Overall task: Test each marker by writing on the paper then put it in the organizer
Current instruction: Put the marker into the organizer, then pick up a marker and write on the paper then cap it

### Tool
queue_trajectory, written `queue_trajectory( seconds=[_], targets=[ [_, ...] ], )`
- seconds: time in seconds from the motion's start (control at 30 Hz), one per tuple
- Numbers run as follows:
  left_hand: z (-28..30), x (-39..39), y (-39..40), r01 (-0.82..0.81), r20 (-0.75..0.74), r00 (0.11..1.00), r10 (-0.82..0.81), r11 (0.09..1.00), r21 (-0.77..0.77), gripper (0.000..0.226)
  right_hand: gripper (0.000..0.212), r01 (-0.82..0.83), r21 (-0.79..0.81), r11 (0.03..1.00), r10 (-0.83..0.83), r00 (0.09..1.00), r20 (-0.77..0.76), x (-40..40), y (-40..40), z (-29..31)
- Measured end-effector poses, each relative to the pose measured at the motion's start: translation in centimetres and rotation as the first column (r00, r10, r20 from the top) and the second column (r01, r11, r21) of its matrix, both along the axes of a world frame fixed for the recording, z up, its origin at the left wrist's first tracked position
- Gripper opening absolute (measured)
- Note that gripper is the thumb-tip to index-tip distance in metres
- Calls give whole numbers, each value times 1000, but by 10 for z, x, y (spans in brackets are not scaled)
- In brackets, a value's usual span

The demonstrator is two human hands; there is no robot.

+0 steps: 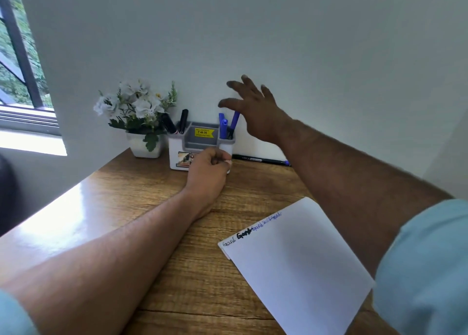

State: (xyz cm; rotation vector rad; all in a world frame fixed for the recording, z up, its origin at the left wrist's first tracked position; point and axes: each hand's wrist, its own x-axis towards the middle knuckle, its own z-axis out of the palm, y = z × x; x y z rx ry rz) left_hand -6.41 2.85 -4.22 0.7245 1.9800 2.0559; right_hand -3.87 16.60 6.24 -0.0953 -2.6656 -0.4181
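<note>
A white and grey organizer [177,154] stands against the wall at the back of the wooden desk. Blue markers [223,128] stick up from its right slot and black markers [182,118] from its left slot. My right hand [255,109] hovers open just above and right of the blue markers, fingers spread, holding nothing. My left hand [209,170] rests against the organizer's front right corner with its fingers curled on it. One black marker [260,160] lies flat on the desk beside the wall. The paper [298,261] bears several black and blue scribbles along its top edge.
A white pot of white flowers [136,114] stands left of the organizer. A window [17,56] is at far left. The wall runs right behind the organizer. The wooden desk [131,198] shows bare wood left of the paper.
</note>
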Motion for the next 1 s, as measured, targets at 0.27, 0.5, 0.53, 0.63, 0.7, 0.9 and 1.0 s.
queue_trajectory(
  seconds=[0.27,0.5,0.53,0.63,0.7,0.9,1.0],
  targets=[
    [-2,1,-1,51,-137,989,-63,995,-87,10,40,64,-306,950,-73,997,-19,64,65,-32],
    [-2,9,-2,117,-351,913,-208,958,-263,9,30,502,-208,840,-362,802,475,131,91,-49],
    [-2,10,-2,120,-368,903,-222,952,-282,9,36,517,-196,833,-380,793,476,135,91,-50],
    [-1,12,-2,124,-406,878,-255,939,-322,10,43,531,-225,817,-391,796,462,138,90,-58],
    [-1,13,-2,129,-418,867,-271,932,-337,10,38,545,-200,814,-414,786,460,136,89,-61],
    [-2,12,-3,140,-434,855,-284,932,-335,8,19,571,25,821,-538,757,372,137,82,-61],
    [-1,14,-3,153,-445,842,-306,925,-347,9,18,531,113,840,-529,755,387,139,80,-59]
  ],
)
